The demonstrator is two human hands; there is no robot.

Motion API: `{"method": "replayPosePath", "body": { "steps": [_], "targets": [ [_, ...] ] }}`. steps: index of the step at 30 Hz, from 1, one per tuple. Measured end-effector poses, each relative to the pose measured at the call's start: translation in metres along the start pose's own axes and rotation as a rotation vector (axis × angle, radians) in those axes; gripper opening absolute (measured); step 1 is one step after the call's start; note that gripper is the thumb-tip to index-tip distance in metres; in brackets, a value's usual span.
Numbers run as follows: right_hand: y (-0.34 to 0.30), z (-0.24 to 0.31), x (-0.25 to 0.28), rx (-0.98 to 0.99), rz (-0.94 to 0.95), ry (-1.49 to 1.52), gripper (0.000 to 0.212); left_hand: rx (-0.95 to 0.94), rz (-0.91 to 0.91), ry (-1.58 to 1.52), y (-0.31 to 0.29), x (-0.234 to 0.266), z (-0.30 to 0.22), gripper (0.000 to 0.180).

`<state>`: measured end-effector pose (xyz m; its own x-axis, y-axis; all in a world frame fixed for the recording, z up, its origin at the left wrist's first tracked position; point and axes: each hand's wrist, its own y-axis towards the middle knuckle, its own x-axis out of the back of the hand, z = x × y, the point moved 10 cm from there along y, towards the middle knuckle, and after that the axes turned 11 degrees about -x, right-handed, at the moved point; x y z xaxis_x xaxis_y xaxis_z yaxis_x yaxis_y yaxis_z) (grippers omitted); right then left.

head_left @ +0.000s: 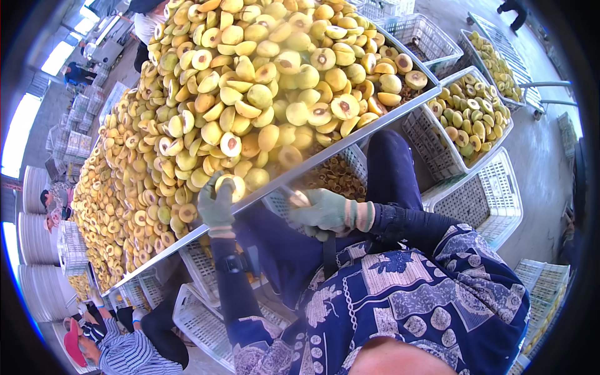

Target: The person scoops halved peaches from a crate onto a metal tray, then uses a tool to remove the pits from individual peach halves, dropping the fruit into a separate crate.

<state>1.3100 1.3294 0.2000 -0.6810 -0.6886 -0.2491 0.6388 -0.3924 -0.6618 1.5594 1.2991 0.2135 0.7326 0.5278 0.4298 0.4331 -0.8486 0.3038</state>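
Note:
A great heap of halved yellow peaches [247, 94], many showing brown pit hollows, fills the metal-edged table [350, 139] before me. At its near edge my left hand [217, 205], in a pale green glove, has its fingers closed round a peach half [236, 187]. My right hand [322, 211], also gloved, is to the right of it above my lap. Its fingers are curled, with a small pale, shiny thing [300, 199] at their tips that is too blurred to name.
Below the table edge stands a crate of brown pits [340, 175]. To my right are a crate of peach halves [469, 119] and a white crate [509, 194]. Another crate [200, 328] sits at my left. A co-worker in a striped shirt [134, 350] sits at lower left.

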Motion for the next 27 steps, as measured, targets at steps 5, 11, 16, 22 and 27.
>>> {"method": "replayPosePath", "body": {
  "steps": [5, 11, 16, 22, 27],
  "targets": [
    [0.009, 0.036, -0.005, 0.344, -0.129, -0.218, 0.024, -0.051, 0.044, -0.621, -0.044, -0.053, -0.058, 0.041],
    [-0.007, 0.028, 0.015, 0.520, -0.353, -0.488, 0.048, 0.160, -0.039, -1.171, -0.078, -0.105, -0.090, 0.051],
    [0.020, 0.000, 0.024, 0.520, -0.235, -0.288, 0.037, 0.108, -0.040, -0.957, -0.082, -0.110, -0.118, 0.046],
    [0.036, -0.023, 0.008, 0.557, -0.339, -0.844, 0.030, -0.117, -0.073, -0.656, -0.082, -0.100, -0.127, 0.031],
    [0.038, -0.039, 0.004, 0.270, -0.044, -0.869, 0.028, 0.046, 0.042, -0.717, -0.086, -0.107, -0.106, 0.040]
  ]
}}
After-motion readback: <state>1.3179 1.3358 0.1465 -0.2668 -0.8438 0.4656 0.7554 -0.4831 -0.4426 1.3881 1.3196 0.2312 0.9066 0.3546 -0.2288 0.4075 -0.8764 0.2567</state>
